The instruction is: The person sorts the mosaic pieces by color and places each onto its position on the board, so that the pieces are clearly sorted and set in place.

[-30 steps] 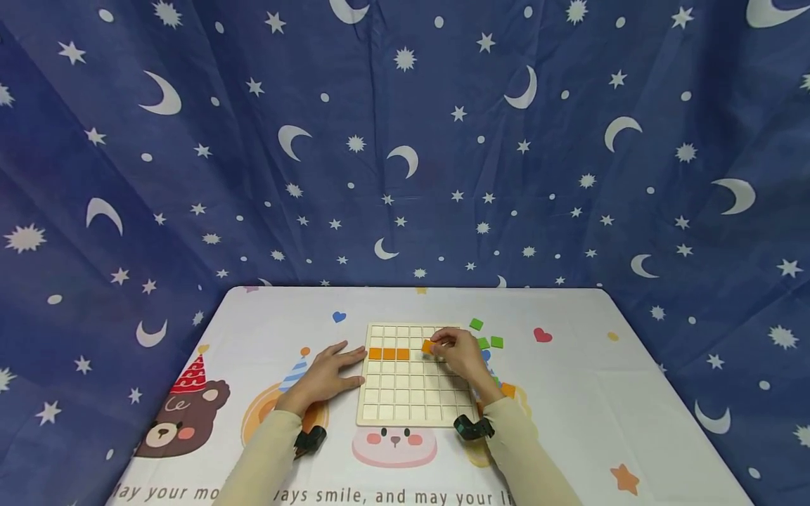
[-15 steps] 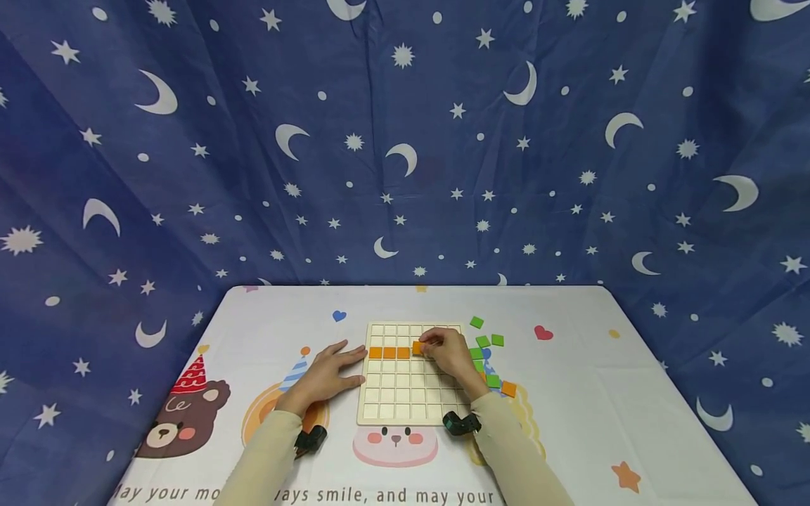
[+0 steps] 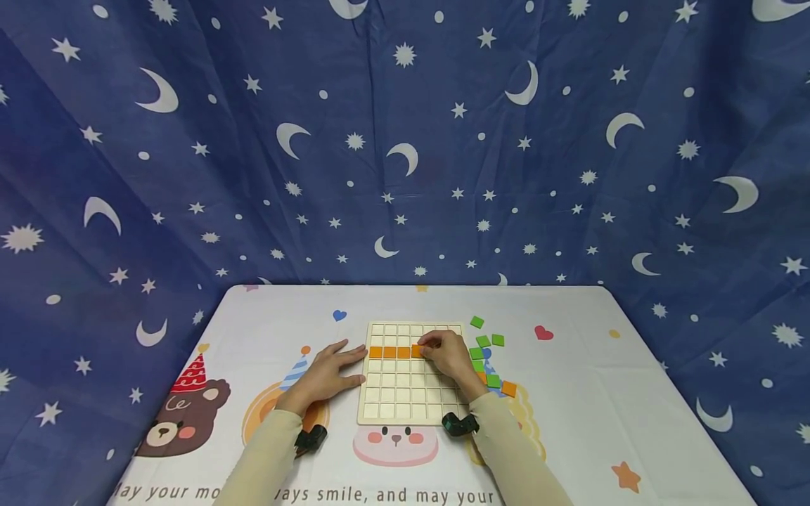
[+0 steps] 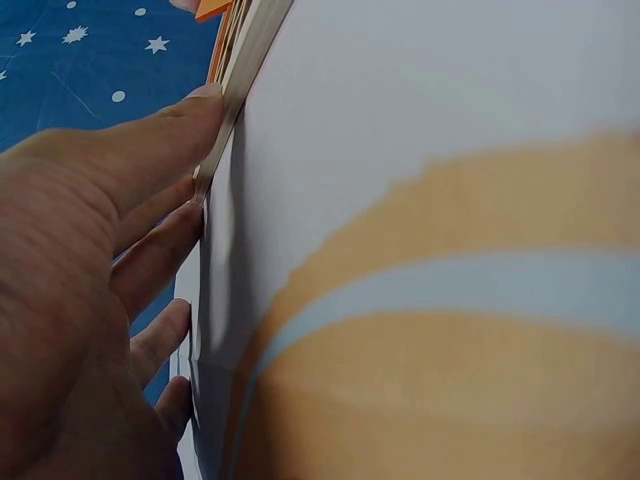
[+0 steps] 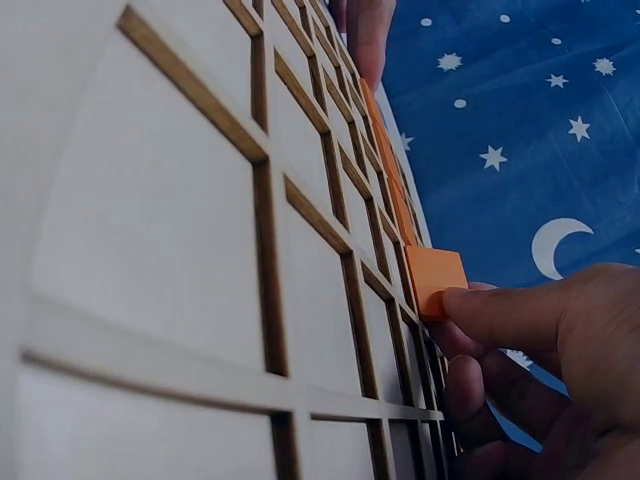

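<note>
A pale wooden grid board (image 3: 405, 397) lies flat on the table. Three orange tiles (image 3: 389, 353) sit side by side in its third row from the far edge, starting at the left. My right hand (image 3: 448, 353) pinches a fourth orange tile (image 5: 436, 280) between thumb and fingers. In the right wrist view that tile is tilted, its lower edge at the grid slot beside the row. My left hand (image 3: 325, 378) rests at the board's left side with fingers spread, and its fingertips (image 4: 208, 95) touch the board's edge.
Several loose green tiles (image 3: 477, 353) lie along the board's right side, with an orange tile (image 3: 509, 388) near them. The white tablecloth (image 3: 569, 436) has printed cartoon figures. A dark blue curtain (image 3: 405, 176) with moons and stars hangs behind the table.
My right hand has moved left with the orange tile and lowered it to the slot beside the three orange tiles. My left hand has stayed in place.
</note>
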The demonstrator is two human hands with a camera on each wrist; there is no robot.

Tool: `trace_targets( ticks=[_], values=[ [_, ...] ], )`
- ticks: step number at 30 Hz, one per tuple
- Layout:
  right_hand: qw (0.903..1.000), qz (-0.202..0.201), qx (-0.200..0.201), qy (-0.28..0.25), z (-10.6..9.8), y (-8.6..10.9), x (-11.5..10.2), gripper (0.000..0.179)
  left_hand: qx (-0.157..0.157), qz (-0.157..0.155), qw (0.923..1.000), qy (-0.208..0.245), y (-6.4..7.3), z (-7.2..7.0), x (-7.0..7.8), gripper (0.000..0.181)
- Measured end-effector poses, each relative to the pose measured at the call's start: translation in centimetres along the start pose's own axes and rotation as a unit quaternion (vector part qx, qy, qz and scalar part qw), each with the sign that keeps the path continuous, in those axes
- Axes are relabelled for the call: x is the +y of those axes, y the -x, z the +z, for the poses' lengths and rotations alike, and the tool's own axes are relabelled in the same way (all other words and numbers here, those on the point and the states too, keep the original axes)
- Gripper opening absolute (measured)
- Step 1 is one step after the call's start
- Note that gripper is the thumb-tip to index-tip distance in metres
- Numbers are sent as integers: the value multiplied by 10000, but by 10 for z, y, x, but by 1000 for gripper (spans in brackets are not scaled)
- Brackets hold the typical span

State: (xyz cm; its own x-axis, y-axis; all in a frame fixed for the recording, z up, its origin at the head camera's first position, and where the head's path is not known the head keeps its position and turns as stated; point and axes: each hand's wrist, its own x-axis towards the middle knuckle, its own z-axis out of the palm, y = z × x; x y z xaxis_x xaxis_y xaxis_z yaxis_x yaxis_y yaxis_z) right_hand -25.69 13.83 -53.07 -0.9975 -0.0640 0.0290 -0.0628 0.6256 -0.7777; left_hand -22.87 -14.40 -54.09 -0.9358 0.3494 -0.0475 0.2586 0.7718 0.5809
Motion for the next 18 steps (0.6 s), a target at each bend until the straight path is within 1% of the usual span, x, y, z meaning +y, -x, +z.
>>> trace_targets(
  ticks=[8,14,18],
  values=[
    [9999,154,-71,32,1,1,0,6,-19,-69,10000,1,0,1,-1,63],
    [9996,227,-112,79,2,2,0,9,-41,-124,9999,0,-1,2,-2,64],
    [9998,170,-114,51,2,1,0,12,-7,-103,9999,28,-1,2,-2,63]
  ],
)
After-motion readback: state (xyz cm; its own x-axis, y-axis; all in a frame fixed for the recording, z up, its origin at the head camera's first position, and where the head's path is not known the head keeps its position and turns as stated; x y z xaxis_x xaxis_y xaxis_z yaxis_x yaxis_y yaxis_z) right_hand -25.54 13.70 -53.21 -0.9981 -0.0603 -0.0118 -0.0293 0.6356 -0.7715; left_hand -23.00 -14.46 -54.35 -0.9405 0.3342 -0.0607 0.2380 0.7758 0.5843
